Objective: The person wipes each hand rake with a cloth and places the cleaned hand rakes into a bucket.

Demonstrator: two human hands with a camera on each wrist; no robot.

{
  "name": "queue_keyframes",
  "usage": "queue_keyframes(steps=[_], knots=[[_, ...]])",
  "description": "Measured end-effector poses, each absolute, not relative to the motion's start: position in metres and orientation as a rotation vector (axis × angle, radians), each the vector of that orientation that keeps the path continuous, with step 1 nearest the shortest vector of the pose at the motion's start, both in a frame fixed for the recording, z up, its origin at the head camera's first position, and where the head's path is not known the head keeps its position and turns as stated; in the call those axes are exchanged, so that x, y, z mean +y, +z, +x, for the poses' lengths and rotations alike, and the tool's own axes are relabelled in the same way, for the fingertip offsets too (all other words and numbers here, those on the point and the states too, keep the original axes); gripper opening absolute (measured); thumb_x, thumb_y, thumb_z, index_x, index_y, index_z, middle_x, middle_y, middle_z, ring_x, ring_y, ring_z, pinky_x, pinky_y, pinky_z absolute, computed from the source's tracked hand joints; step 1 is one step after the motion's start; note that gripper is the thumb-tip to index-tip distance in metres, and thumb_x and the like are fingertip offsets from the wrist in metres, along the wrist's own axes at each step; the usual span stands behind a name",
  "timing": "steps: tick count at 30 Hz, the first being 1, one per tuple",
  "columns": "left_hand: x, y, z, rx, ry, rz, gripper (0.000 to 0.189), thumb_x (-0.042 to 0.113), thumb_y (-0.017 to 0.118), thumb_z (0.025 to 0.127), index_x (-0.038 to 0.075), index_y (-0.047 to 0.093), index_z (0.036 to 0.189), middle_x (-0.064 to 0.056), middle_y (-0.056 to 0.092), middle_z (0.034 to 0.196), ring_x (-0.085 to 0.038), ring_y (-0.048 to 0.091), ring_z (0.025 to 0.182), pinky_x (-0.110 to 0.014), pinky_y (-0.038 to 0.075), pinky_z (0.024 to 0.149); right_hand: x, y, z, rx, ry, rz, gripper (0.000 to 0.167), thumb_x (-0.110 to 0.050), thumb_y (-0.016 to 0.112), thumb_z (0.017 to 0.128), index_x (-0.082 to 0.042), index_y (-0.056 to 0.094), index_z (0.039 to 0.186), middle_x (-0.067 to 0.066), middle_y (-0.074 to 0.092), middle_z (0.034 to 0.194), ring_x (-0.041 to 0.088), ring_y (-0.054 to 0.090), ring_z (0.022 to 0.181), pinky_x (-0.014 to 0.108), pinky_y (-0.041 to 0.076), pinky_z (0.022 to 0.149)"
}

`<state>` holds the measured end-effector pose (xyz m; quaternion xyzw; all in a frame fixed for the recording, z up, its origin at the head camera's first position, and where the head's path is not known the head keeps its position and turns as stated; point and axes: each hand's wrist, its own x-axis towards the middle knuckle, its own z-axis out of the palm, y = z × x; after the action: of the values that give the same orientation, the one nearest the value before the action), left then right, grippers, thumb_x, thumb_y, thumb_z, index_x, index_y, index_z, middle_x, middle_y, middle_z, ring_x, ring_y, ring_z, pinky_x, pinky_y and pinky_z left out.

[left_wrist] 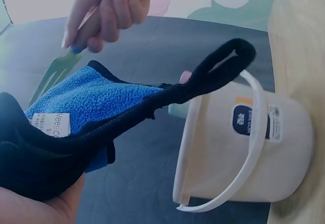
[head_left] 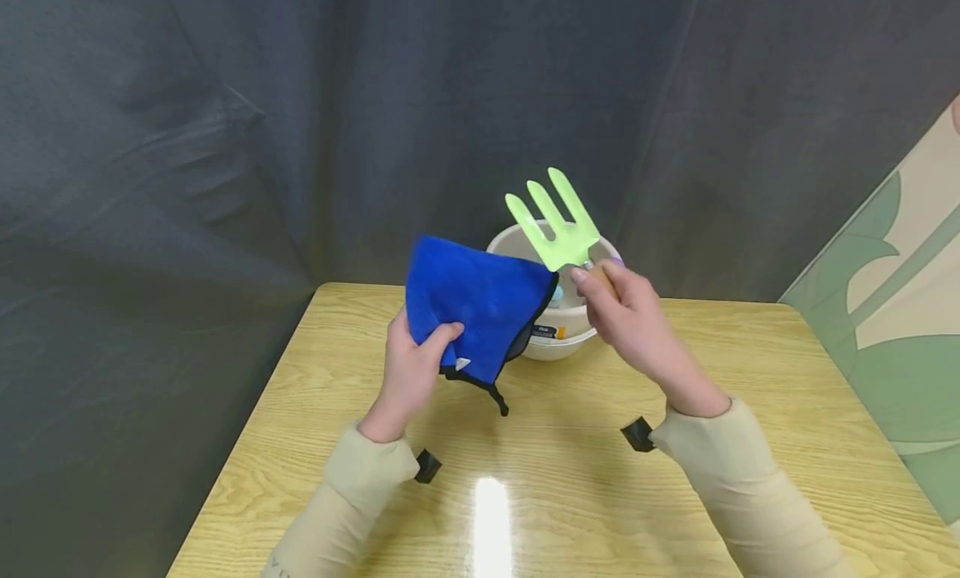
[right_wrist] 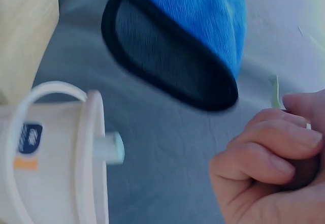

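Observation:
My left hand (head_left: 411,357) grips a blue cloth (head_left: 487,299) with black edging, a small white tag and a black hanging loop (left_wrist: 223,69). In my right hand (head_left: 626,311) is a light green hand fork (head_left: 562,232), held by its wooden handle (head_left: 604,280) with the tines pointing up and away. Behind and below both hands a white bucket (head_left: 558,351) stands on the table. A pale blue-green thing (right_wrist: 109,149) pokes out past the bucket's rim; what it is I cannot tell. The cloth covers part of the bucket in the head view.
The wooden table (head_left: 360,495) runs back to a dark grey curtain (head_left: 465,103). A wall panel with green leaf shapes (head_left: 892,311) borders the right side. The bucket's white handle (left_wrist: 254,148) hangs down along its side.

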<state>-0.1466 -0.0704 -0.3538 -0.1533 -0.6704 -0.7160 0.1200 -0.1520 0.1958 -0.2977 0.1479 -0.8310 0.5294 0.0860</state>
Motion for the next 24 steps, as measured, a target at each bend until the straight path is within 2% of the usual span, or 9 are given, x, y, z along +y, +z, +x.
queue_keyframes(steps=[4,7,11,15,24], knots=[[-0.077,-0.350,-0.149,-1.931,-2.091,-0.405,0.025,0.004,0.065,0.090,-0.003,0.062,0.115,-0.017,0.067,0.109,-0.030,0.069,0.093,-0.039,0.058,0.080,0.211,-0.288,-0.157,-2.522,1.563,0.376,0.031,-0.034,0.056,0.105,-0.004,0.051,0.106,0.006,0.061,0.071,0.018,0.042,0.049,0.030,0.035,0.043],[-0.082,-0.347,-0.151,-1.929,-2.078,-0.384,0.026,0.004,0.065,0.090,-0.003,0.062,0.115,-0.016,0.067,0.109,-0.030,0.069,0.094,-0.038,0.058,0.081,0.221,-0.282,-0.162,-2.546,1.554,0.353,0.027,-0.030,0.054,0.105,-0.005,0.047,0.113,0.001,0.072,0.084,0.015,0.039,0.050,0.029,0.034,0.044],[-0.088,-0.343,-0.154,-1.923,-2.065,-0.339,0.029,0.005,0.065,0.091,-0.001,0.060,0.119,-0.016,0.066,0.114,-0.029,0.067,0.099,-0.037,0.057,0.085,0.233,-0.275,-0.168,-2.584,1.471,0.287,0.030,-0.029,0.054,0.104,-0.003,0.047,0.118,0.002,0.066,0.080,0.015,0.044,0.058,0.027,0.039,0.048],[-0.095,-0.340,-0.158,-1.902,-2.073,-0.293,0.029,0.006,0.065,0.091,0.000,0.059,0.119,-0.016,0.066,0.117,-0.030,0.066,0.102,-0.037,0.055,0.089,0.246,-0.267,-0.176,-2.635,1.285,0.216,0.038,-0.036,0.057,0.102,-0.004,0.052,0.120,0.009,0.053,0.080,0.020,0.050,0.067,0.029,0.043,0.055],[-0.113,-0.343,-0.171,-1.952,-2.073,-0.259,0.032,0.010,0.065,0.093,0.003,0.057,0.123,-0.014,0.064,0.122,-0.029,0.065,0.107,-0.038,0.053,0.092,0.280,-0.252,-0.201,-2.736,1.055,0.198,0.041,-0.042,0.056,0.101,-0.005,0.061,0.115,0.008,0.059,0.086,0.021,0.050,0.072,0.031,0.040,0.061]])
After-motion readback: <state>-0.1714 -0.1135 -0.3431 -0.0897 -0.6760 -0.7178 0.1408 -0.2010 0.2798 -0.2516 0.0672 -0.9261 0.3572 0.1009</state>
